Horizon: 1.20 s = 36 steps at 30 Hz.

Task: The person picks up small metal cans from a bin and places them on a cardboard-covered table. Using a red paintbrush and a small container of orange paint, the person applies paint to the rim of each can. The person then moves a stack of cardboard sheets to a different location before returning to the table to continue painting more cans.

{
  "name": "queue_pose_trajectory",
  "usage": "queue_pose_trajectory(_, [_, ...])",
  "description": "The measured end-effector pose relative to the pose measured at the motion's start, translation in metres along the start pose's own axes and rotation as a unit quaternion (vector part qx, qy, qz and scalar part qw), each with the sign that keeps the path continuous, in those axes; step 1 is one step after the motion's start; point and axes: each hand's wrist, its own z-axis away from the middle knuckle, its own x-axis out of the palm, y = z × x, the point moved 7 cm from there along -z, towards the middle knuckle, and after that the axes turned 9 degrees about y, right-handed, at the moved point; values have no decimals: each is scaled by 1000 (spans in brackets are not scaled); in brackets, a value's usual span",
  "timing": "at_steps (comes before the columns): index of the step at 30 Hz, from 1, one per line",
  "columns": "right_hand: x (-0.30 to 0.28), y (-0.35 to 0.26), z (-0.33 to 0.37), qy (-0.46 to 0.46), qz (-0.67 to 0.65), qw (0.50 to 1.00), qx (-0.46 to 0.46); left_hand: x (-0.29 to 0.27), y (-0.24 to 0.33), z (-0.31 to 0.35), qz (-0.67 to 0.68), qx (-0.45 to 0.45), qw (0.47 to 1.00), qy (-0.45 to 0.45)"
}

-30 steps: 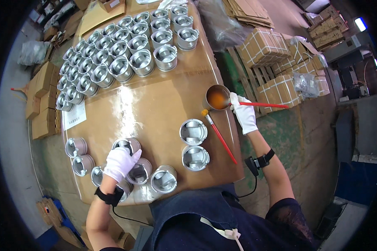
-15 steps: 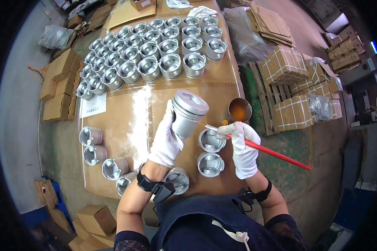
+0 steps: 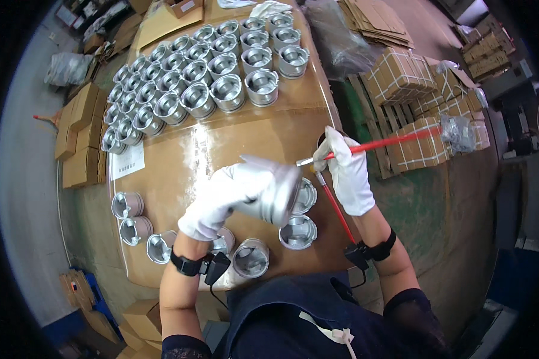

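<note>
My left hand point(image 3: 212, 200), in a white glove, is wrapped round a silver metal piston point(image 3: 276, 194). The piston is tipped over on its side above the table and smeared by motion. In my right hand point(image 3: 350, 179), also gloved, is a red-handled brush point(image 3: 395, 140), its handle pointing right and its metal-collared end toward the held piston, apart from it. A second red-handled brush point(image 3: 339, 210) lies below my right hand. Two pistons stand just right of the held one, the nearer one point(image 3: 298, 232) showing its hollow side. The metal cup is mostly hidden behind my right hand.
Rows of pistons point(image 3: 197, 100) cover the table's far part. Several more line the near left edge, with one piston point(image 3: 251, 258) close to my body. A paper sheet point(image 3: 127, 160) lies at left. Strapped cartons point(image 3: 422, 149) stand on a pallet right of the table.
My left hand has tipped the piston from nearly upright onto its side, its crown swinging right and down. My right hand has moved up with the brush, over the cup, uncovering the second brush.
</note>
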Motion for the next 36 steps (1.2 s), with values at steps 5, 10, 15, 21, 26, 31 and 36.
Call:
queue_pose_trajectory(5, [-3, -5, 23, 16, 253, 949, -186, 35, 4, -29, -193, 1, 978, 78])
queue_pose_trajectory(10, [26, 18, 77, -14, 357, 798, -486, 14, -24, -74, -132, -40, 980, 145])
queue_pose_trajectory(15, [-26, 32, 31, 40, 438, 823, -359, 49, 24, -153, -477, 109, 859, 152])
queue_pose_trajectory(21, [-67, 24, 9, 56, 417, 860, -289, 66, 24, -264, -661, 307, 672, 128])
queue_pose_trajectory(26, [-103, 58, -4, 141, 296, 942, -73, 77, 2, -309, -717, 373, 564, 170])
queue_pose_trajectory(31, [-106, 51, -15, 147, 278, 947, -68, 73, 20, -250, -572, 509, 597, 240])
queue_pose_trajectory(36, [-134, 53, -34, 171, 215, 961, 18, 103, -1, -126, -628, 349, 695, -25])
